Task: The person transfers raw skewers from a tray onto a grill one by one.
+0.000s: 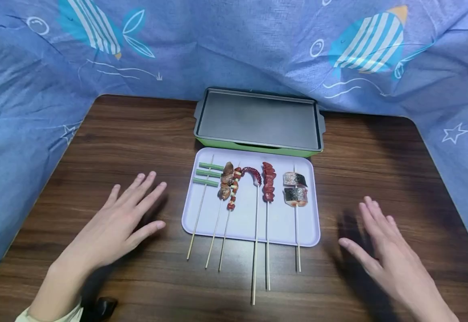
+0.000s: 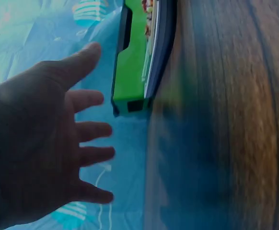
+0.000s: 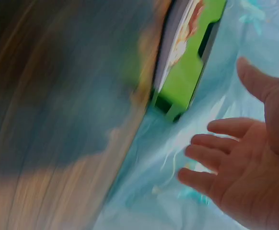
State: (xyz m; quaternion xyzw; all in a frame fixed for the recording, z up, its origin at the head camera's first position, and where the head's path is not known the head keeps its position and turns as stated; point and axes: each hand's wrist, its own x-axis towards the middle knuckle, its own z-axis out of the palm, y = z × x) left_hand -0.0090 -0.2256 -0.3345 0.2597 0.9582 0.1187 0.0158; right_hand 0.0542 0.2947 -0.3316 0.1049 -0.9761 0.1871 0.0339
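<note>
Six skewers [image 1: 268, 182] are laid side by side on a pale tray [image 1: 243, 228] in front of a grill [image 1: 258, 118] on the wooden surface [image 1: 137, 134], while the left hand [image 1: 117, 228] and the right hand [image 1: 387, 248] are held at either side, fingers extended, with nothing grasped.

Between the left fingers [image 1: 151, 197] and right fingers [image 1: 372, 223], six skewers [image 1: 268, 182] lie on a tray [image 1: 242, 227] on the counter [image 1: 137, 134], sticks [image 1: 255, 250] overhanging the tray's near edge, with a griddle [image 1: 259, 117] beyond tray and fingers, before a cloth [image 1: 238, 58].
</note>
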